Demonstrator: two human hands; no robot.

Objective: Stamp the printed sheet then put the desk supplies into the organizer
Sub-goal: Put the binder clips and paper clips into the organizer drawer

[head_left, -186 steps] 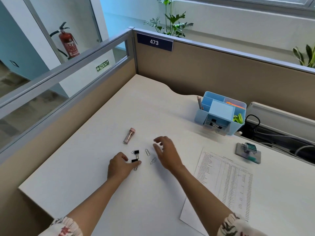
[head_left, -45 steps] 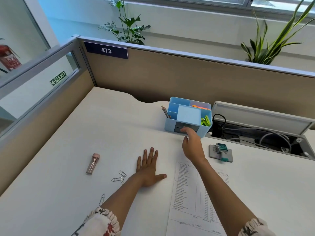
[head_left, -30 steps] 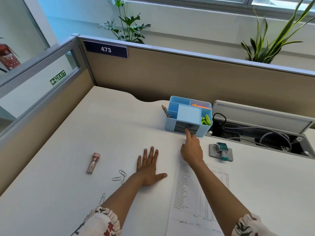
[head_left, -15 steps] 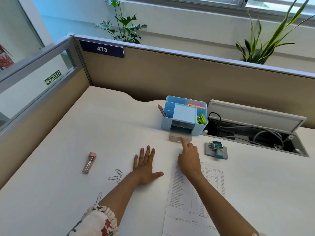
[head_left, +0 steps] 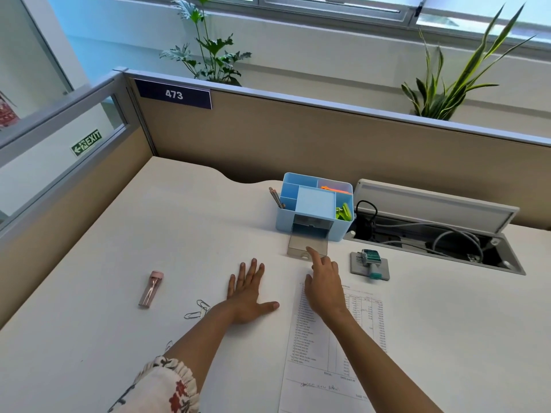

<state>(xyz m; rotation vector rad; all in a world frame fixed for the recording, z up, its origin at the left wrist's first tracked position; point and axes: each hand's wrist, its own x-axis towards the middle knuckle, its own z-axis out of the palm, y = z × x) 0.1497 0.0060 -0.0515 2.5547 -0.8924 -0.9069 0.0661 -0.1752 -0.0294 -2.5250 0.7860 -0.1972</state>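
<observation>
Drawer [head_left: 307, 247] stood pulled out of the blue organizer [head_left: 313, 204], right hand [head_left: 323, 283] touching it with one straight forefinger. Left hand [head_left: 248, 289] lay flat, released, on the counter [head_left: 179, 222]. Printed sheet [head_left: 325, 353] lay near, stamp [head_left: 369, 261] right, paper clips [head_left: 198, 310] left.

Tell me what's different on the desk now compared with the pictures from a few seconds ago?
The organizer's small clear drawer now stands pulled out toward the person, the right hand's forefinger on its front edge. The black binder clips are gone from the desk. The left hand stays flat; paper clips, pink tube, stamp and printed sheet lie unmoved.
</observation>
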